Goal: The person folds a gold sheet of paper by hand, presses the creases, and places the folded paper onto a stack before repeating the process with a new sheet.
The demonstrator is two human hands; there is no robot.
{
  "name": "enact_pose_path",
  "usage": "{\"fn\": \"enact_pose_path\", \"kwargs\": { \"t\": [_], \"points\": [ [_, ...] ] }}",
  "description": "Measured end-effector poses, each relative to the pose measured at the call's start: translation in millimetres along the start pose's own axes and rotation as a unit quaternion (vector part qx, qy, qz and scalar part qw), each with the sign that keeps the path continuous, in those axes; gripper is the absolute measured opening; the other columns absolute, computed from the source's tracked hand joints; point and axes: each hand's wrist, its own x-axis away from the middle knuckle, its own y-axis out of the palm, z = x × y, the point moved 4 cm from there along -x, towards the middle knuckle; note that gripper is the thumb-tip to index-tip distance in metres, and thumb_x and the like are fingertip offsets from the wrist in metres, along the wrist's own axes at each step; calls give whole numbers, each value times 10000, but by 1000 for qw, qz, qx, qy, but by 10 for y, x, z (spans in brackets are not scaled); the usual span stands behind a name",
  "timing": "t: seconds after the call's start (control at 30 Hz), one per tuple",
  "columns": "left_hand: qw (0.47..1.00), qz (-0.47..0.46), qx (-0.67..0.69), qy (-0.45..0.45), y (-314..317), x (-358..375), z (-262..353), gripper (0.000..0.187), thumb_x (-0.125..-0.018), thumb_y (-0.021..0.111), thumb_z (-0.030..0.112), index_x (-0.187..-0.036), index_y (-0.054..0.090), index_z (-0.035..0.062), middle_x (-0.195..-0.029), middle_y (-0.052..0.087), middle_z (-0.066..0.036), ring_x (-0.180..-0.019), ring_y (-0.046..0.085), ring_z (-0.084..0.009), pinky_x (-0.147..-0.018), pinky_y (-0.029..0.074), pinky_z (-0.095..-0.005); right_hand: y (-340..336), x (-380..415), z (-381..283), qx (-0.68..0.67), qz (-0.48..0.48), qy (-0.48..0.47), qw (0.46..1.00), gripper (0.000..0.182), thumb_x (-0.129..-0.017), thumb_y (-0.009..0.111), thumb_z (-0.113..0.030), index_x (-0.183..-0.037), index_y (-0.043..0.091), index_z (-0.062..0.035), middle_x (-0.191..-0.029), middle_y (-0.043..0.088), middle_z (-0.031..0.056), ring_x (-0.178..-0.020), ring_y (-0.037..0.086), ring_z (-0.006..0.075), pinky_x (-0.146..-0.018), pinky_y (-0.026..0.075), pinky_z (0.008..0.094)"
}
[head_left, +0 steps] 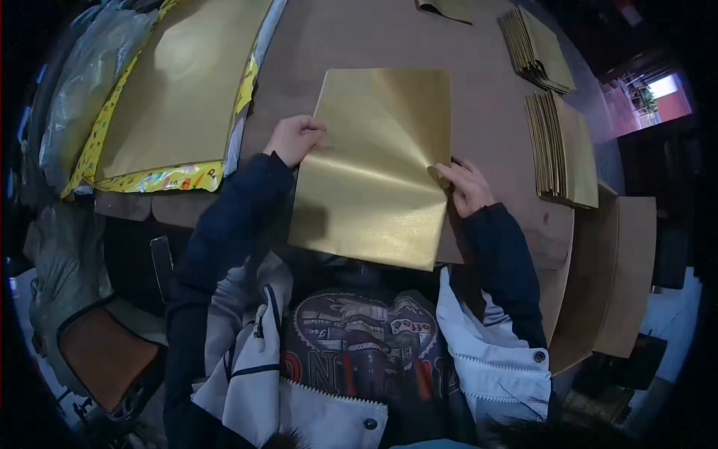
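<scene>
A gold sheet of paper [366, 202] is held up over the near edge of the table, slightly tilted, with a crease fanning out from its right edge. My left hand [296, 140] pinches its left edge, fingers closed. On the opposite edge, my right hand [467, 187] grips the sheet with the thumb on top and the fingers partly hidden beneath. Left of my left hand lies a stack of larger gold sheets [179, 82] on opened yellow patterned wrapping [179, 178].
Two bundles of folded gold paper, the near one [576, 153] and the far one [546, 49], lie along the table's right side. Another curled gold piece [449, 9] is at the top. An open cardboard box [624, 277] stands below right. A chair [108, 355] is lower left.
</scene>
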Motion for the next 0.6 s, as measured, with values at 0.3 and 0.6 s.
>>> {"fn": "enact_pose_path", "kwargs": {
  "t": [0.3,0.6],
  "points": [
    [995,-1,76,-70,-87,-97,-174,201,-870,594,96,-1004,653,-41,-876,655,-58,-785,596,-107,-728,476,-236,-104,25,25,155,-33,-115,981,463,-698,731,-113,-1144,608,-127,-1099,589,116,-1123,515,331,-896,456,503],
    [995,32,40,-81,-86,-86,-136,192,-861,615,80,-1011,659,-31,-927,665,-63,-816,609,-117,-762,490,-242,-7,135,-434,276,-17,-8,961,467,-761,674,-199,-1212,556,-222,-1340,403,156,-1277,343,402,-981,252,699]
  ]
}}
